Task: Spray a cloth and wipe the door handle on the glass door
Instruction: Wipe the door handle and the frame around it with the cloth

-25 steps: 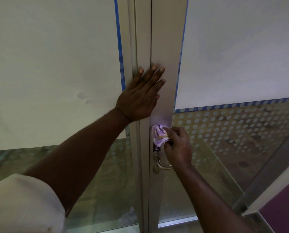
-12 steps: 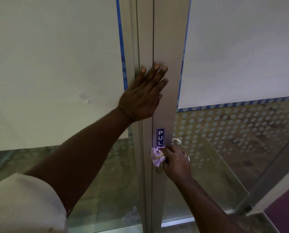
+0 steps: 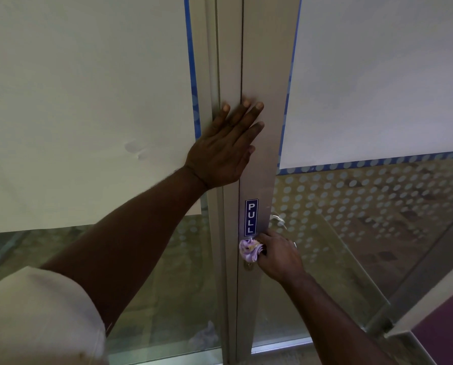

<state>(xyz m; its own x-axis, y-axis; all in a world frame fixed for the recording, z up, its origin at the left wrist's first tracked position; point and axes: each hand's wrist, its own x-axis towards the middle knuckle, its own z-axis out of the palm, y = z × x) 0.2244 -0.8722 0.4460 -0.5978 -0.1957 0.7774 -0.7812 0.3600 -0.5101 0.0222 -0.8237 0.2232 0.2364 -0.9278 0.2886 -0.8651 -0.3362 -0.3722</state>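
My right hand [image 3: 278,255] grips a crumpled purple cloth [image 3: 249,250] and presses it against the metal door frame [image 3: 262,61] just below a blue PULL sticker [image 3: 251,217]. The door handle is mostly hidden under that hand; only its keyhole [image 3: 248,265] peeks out beneath the cloth. A second handle [image 3: 279,219] shows through the glass behind the frame. My left hand [image 3: 226,143] lies flat with fingers spread on the frame, well above the sticker, holding nothing.
Frosted white film with blue edging covers the upper glass panels [image 3: 378,75]; a dotted pattern runs below it. A purple wall [image 3: 449,325] and a metal rail stand at the lower right. No spray bottle is in view.
My right hand and the cloth slid down from above the PULL sticker to the handle, uncovering the sticker. The left hand stayed flat on the frame.
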